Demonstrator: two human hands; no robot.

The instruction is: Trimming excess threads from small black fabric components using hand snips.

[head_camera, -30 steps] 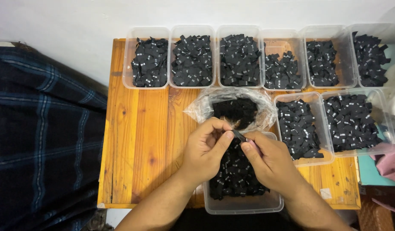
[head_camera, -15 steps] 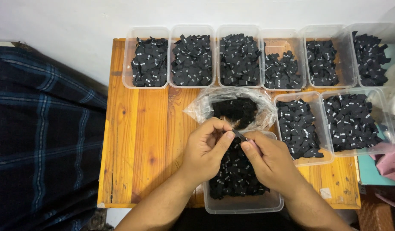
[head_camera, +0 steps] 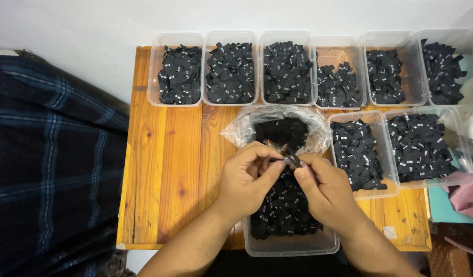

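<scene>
Barely anything is shifting between the earlier pictures and this one: I am watching both hands hold the same pose over the same tub. The left hand [head_camera: 249,179] and the right hand [head_camera: 323,187] are pinching one small black label [head_camera: 292,160] between thumb and forefinger tips, each grip closed on it, the label held just above the near tub [head_camera: 293,246] and in front of the clear plastic bag [head_camera: 236,131]. The fingers are closing a touch tighter than half a second ago, and the thumbs look slightly more curled, so I am judging that the label is being worked or separated right now rather than carried anywhere. Below the hands the near tub is lying heaped with black labels, its contents unchanged. The bag is sitting open on the wooden surface [head_camera: 169,169] with a dark heap of the same labels inside. Behind it a row of six clear tubs [head_camera: 178,38] is lining the far edge, and two more tubs [head_camera: 387,192] are standing to the right, all holding black labels. A dark plaid cloth [head_camera: 52,164] is lying off to the left.
</scene>
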